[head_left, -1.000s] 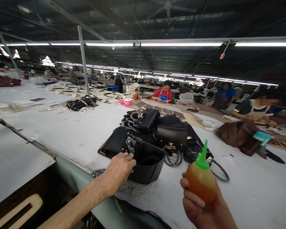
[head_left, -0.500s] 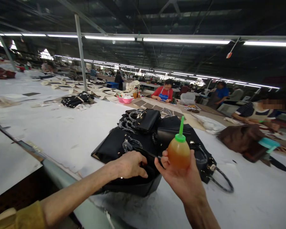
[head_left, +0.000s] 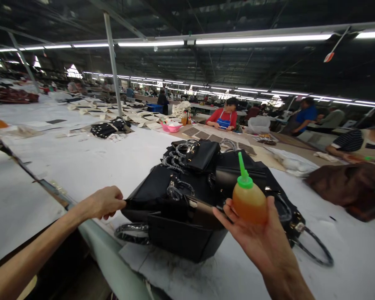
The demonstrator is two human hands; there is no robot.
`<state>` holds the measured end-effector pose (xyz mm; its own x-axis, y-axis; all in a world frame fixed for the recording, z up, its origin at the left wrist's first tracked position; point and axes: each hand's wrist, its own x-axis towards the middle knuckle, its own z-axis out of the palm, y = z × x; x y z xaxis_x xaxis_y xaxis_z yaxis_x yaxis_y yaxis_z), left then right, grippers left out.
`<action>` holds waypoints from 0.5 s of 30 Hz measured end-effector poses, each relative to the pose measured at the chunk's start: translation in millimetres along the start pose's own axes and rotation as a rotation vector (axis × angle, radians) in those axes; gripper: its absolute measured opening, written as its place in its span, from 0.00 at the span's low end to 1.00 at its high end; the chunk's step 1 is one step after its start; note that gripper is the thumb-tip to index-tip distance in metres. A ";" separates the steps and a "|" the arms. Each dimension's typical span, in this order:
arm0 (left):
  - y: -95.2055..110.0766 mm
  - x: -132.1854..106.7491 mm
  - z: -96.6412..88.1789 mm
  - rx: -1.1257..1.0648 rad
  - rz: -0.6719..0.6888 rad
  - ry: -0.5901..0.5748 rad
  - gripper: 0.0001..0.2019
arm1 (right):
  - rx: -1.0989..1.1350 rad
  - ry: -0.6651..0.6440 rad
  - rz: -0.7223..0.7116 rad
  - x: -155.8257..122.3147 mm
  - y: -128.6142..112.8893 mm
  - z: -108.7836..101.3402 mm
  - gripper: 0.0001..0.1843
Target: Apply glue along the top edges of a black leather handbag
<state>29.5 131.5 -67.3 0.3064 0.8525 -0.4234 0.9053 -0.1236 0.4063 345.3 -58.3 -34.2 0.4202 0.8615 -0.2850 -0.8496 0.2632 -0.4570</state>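
In my right hand (head_left: pixel 265 237) rests a squeeze bottle (head_left: pixel 249 202) of amber liquid, its green nozzle pointing up. The thumb and fingers curl around its lower part. At the left, my left hand (head_left: pixel 108 203) is closed, pinching the left edge of a black handbag (head_left: pixel 187 237). That bag lies near the table's front edge with a plastic-wrapped handle (head_left: pixel 133 233) sticking out to the left. Behind it is a pile of more black handbags (head_left: pixel 203 156), their handles also wrapped in clear plastic. The fingertips of my left hand are partly hidden.
The white-topped table (head_left: pixel 121 154) carries a bundle of black spotted pieces (head_left: pixel 109 128) and a pink basin (head_left: pixel 171 127). Brown material (head_left: pixel 346 183) lies at the right. A co-worker in red (head_left: pixel 220 116) sits across, another in stripes (head_left: pixel 353 141) at the right.
My left hand has come out from the bag's opening and moved left to grip its edge. The bottle stays in my right hand. The view has shifted slightly.
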 end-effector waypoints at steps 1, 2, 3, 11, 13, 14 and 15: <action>-6.7 1.2 0.6 -0.045 0.019 -0.013 0.09 | -0.001 0.008 -0.004 0.8 0.5 0.8 0.22; -9.5 1.6 1.5 -0.085 0.064 -0.006 0.09 | -0.004 0.016 -0.007 1.4 1.0 1.4 0.21; -8.7 1.0 2.1 -0.122 0.121 0.012 0.10 | -0.008 0.022 -0.010 1.8 1.4 1.8 0.21; 69.7 -24.5 3.5 -0.210 0.501 0.322 0.25 | -0.050 -0.006 -0.024 -0.8 1.0 -0.5 0.22; 93.2 -22.3 10.1 -0.086 0.614 0.230 0.29 | -0.061 -0.014 -0.016 -0.9 1.6 -0.6 0.22; 103.3 -18.0 13.3 0.005 0.636 0.169 0.32 | -0.068 -0.019 -0.011 -0.9 2.3 -0.5 0.22; 111.7 -11.9 16.1 0.102 0.635 0.111 0.34 | -0.081 -0.026 -0.009 -1.2 3.1 -0.2 0.23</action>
<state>131.8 99.3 -29.9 0.7636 0.6446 -0.0385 0.5835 -0.6632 0.4687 342.2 -58.6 -35.4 0.4184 0.8706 -0.2588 -0.8170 0.2362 -0.5261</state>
